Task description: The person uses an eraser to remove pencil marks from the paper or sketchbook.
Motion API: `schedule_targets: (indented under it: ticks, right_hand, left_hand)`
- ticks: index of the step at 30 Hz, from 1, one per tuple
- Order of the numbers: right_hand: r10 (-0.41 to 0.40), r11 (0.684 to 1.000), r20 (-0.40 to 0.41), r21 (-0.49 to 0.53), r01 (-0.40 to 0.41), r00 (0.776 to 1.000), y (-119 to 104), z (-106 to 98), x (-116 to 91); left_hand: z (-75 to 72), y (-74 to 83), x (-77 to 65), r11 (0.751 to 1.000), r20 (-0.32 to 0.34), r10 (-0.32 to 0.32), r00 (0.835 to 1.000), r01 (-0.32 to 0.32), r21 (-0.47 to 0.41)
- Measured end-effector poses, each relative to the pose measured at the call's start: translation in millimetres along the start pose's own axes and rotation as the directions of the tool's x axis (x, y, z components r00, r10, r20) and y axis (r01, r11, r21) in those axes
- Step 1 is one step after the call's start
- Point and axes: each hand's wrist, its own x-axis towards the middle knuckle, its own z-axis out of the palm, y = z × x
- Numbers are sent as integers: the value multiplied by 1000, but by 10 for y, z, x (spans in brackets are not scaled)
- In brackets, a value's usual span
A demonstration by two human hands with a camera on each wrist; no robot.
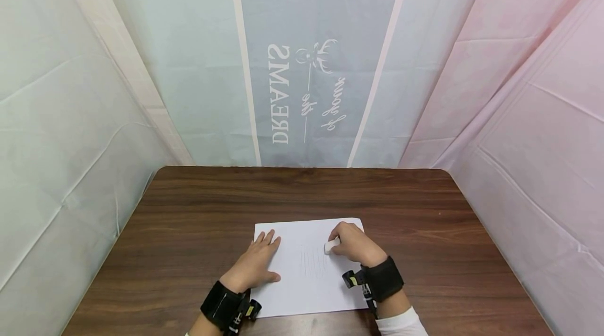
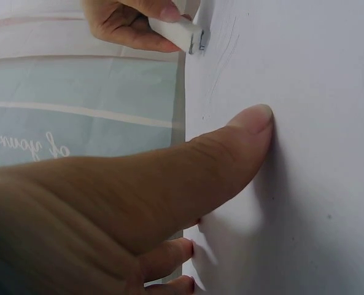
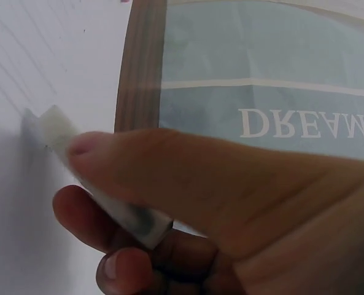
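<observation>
A white sheet of paper [image 1: 306, 294] lies on the table, with several thin pencil lines [image 1: 312, 262] drawn down its middle. My left hand [image 1: 253, 265] rests spread on the sheet's left side, its thumb pointing toward the lines. On the right side of the sheet, my right hand [image 1: 356, 244] pinches a white eraser [image 1: 332, 245] between thumb and fingers. In the right wrist view the eraser [image 3: 123, 212] is tilted, one end right at the paper beside the lines. Dark smudges mark its end in the left wrist view.
The dark wood-grain table [image 1: 189, 220] extends around the paper on all sides. Pale fabric sheets hang along its left, back and right, the back cloth [image 1: 306, 63] carrying printed lettering. A black strap with a small camera circles each wrist.
</observation>
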Motion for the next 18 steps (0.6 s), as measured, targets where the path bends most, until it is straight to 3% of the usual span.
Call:
schedule_targets:
  ticks: [18]
  right_hand:
    - [-132,991,-46,4,132,990,-130,-39,-22]
  left_hand:
    - [-28,35,-17,1000,14,-10,1000,10,-6]
